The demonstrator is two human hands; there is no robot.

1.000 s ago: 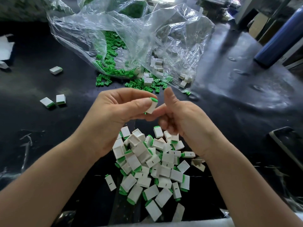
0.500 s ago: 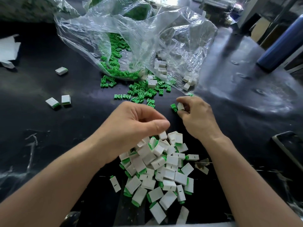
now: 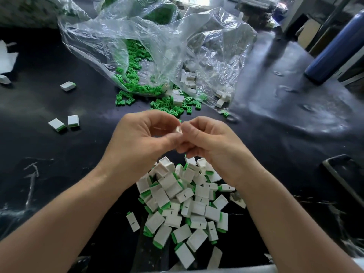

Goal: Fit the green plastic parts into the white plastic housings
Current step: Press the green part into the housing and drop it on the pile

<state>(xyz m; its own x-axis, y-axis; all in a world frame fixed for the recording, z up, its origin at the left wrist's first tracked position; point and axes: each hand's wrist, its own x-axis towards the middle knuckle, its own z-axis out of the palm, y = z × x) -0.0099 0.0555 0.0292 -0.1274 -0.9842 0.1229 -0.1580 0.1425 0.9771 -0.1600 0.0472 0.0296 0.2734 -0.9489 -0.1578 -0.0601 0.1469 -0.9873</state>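
Observation:
My left hand (image 3: 141, 138) and my right hand (image 3: 212, 142) meet above the dark table (image 3: 59, 164). Between their fingertips they pinch one small white housing (image 3: 178, 129). A sliver of green (image 3: 180, 121) shows just above it; whether that is a held part I cannot tell. Under my wrists lies a pile of white housings with green inserts (image 3: 187, 203). Loose green parts (image 3: 167, 103) spill from a clear plastic bag (image 3: 157, 46) farther back, with bare white housings (image 3: 189, 79) inside the bag's right side.
Fitted pieces lie apart at the left: a pair (image 3: 64, 123) and a single one (image 3: 68, 86). A blue cylinder (image 3: 334, 46) stands at the back right. A dark frame (image 3: 344, 174) lies at the right edge, white paper (image 3: 6, 60) at the far left.
My left hand let a fitted piece go over the pile. My right hand reached to the loose parts, picked up a housing and a green part, and came back to meet the left hand.

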